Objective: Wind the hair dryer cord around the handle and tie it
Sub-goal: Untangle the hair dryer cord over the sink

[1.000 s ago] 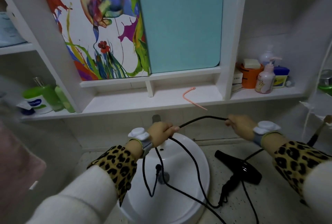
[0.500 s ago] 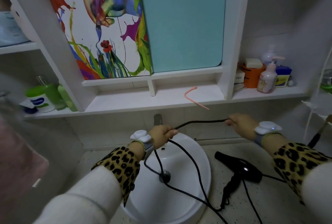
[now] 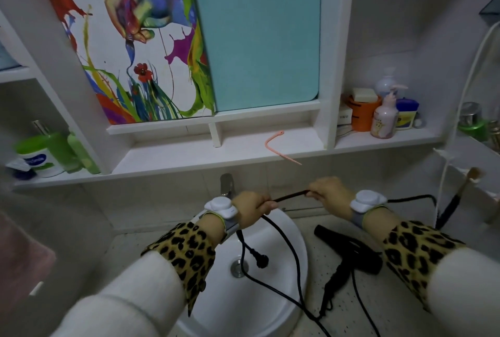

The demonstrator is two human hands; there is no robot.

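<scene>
A black hair dryer [image 3: 349,252] lies on the speckled counter right of the sink, handle pointing toward me. Its black cord [image 3: 290,252] runs from the handle across the white basin up to my hands. My left hand [image 3: 250,211] is shut on the cord above the basin's far edge. My right hand [image 3: 328,193] pinches the same cord a short way to the right, and a taut stretch spans between them. The plug [image 3: 261,259] dangles below my left wrist over the drain. A pink tie [image 3: 278,144] lies on the white shelf above.
The white sink [image 3: 276,317] sits in front of me with a faucet [image 3: 226,183] behind my left hand. Bottles and an orange tub [image 3: 364,116] stand on the right shelf, green containers [image 3: 51,152] on the left. A brush [image 3: 460,198] leans at far right.
My hands have come closer together, shortening the taut stretch of cord. More cord now loops out to the right behind my right wrist, and the plug hangs higher over the drain.
</scene>
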